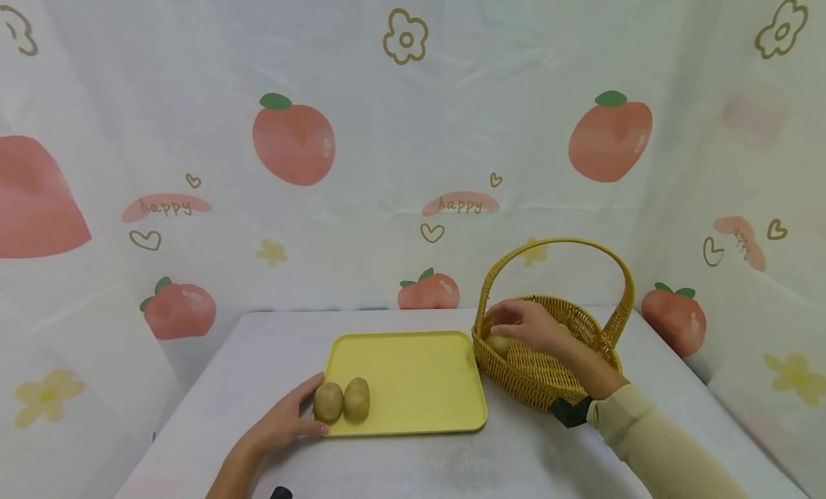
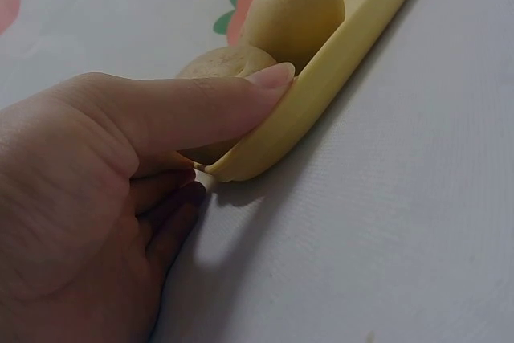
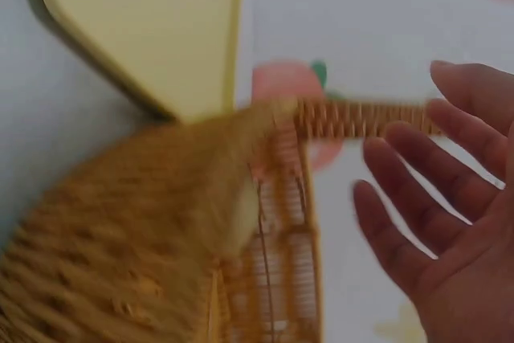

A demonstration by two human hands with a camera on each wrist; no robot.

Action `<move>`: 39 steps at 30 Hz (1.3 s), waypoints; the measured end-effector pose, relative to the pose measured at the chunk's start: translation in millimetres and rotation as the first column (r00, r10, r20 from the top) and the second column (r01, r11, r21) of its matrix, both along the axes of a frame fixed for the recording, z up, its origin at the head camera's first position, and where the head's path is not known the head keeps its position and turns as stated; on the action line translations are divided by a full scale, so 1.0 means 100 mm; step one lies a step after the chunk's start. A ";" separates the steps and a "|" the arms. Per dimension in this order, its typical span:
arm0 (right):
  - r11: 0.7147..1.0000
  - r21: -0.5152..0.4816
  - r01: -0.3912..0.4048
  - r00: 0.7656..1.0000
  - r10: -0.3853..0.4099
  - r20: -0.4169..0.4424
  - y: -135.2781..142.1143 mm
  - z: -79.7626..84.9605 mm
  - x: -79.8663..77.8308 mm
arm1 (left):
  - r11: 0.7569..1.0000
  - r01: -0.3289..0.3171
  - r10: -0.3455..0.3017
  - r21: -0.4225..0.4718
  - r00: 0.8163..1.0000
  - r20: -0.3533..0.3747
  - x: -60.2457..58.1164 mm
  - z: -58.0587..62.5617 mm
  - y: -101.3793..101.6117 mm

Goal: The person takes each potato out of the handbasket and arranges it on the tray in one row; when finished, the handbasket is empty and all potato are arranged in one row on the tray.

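Note:
My left hand (image 1: 284,421) grips the left front corner of a yellow tray (image 1: 419,384), its thumb along the rim in the left wrist view. Two brown potatoes (image 1: 357,399) stand side by side on the tray, right by that hand. To the right, a woven basket (image 1: 535,391) with a tall arched handle holds a potato (image 1: 498,345) near its left end. Over the basket's opening hovers my right hand (image 1: 532,327), fingers loosely bent and holding nothing. The right wrist view shows those fingers spread apart beside the handle.
A white cloth covers the table (image 1: 271,341). Behind it hangs a white curtain (image 1: 361,255) printed with peaches, hearts and flowers. The basket's handle (image 1: 558,241) arches high above the right forearm, and the basket stands close to the tray's right edge.

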State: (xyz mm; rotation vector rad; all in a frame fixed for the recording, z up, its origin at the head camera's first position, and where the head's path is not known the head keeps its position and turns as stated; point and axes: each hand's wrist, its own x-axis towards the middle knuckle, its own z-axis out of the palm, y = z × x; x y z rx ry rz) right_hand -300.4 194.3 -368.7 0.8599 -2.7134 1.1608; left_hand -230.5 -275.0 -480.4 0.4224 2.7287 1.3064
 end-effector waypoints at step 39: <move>0.993 0.113 -0.041 0.726 -0.048 0.686 0.14 -0.36 -0.62 | 0.999 0.015 -0.015 0.046 1.000 -0.006 0.01 0.00 0.00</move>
